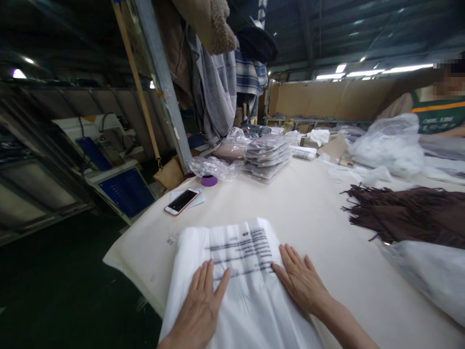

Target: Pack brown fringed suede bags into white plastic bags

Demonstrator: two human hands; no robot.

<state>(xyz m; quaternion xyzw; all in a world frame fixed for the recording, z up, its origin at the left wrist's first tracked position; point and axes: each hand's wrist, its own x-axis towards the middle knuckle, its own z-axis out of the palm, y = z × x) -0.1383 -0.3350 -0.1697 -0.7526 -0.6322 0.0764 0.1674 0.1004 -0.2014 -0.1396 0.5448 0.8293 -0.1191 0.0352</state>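
Note:
Before me on the table lies a stack of white plastic bags (241,305) with dark printed lines across its far part. My left hand (203,303) rests flat on the left side of the stack, fingers stretched out and pointing away from me. At the right edge, my right hand (301,278) lies with its fingers extended and thumb over the printed plastic. Neither hand grips anything.
A phone (182,201) and a purple tape roll (209,180) lie at the table's left. Packed garments (267,157) are piled behind. Brown fringed cloth (410,213) and a clear bag (425,271) lie right. A person (441,109) is at the far right.

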